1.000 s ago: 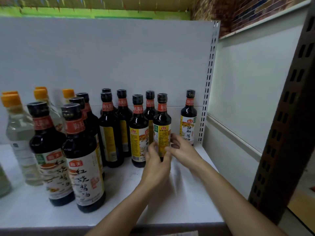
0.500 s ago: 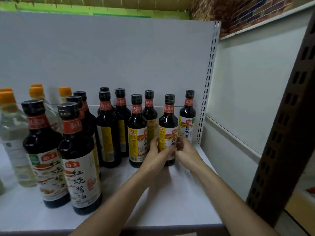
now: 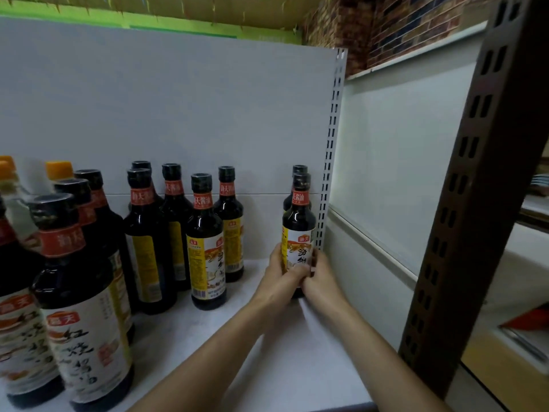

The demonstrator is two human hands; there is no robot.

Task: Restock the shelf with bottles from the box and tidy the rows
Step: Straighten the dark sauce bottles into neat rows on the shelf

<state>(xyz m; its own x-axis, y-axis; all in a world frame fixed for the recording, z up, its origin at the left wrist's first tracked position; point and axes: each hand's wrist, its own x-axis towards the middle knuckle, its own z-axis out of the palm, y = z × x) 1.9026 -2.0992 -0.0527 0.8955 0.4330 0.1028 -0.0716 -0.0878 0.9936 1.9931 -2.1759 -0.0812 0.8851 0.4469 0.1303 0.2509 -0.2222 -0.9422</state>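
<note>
A dark soy sauce bottle (image 3: 298, 221) with a black cap and a yellow and white label stands at the right end of the white shelf (image 3: 252, 346). My left hand (image 3: 280, 278) wraps its lower left side and my right hand (image 3: 319, 278) its lower right side. Directly behind it another bottle of the same kind (image 3: 299, 169) shows only its cap and shoulder. To the left, after a gap, stand two more small bottles (image 3: 206, 242) and several dark bottles in rows.
Large soy sauce bottles (image 3: 80, 307) crowd the front left, with orange-capped clear bottles (image 3: 58, 171) behind them. A slotted white upright (image 3: 328, 162) ends the shelf on the right. A brown slotted post (image 3: 463, 203) stands closer in. The box is not in view.
Both hands have slid the held bottle to the right, from beside the yellow-labelled row to just in front of the rightmost bottle by the upright. A gap has opened in the row.
</note>
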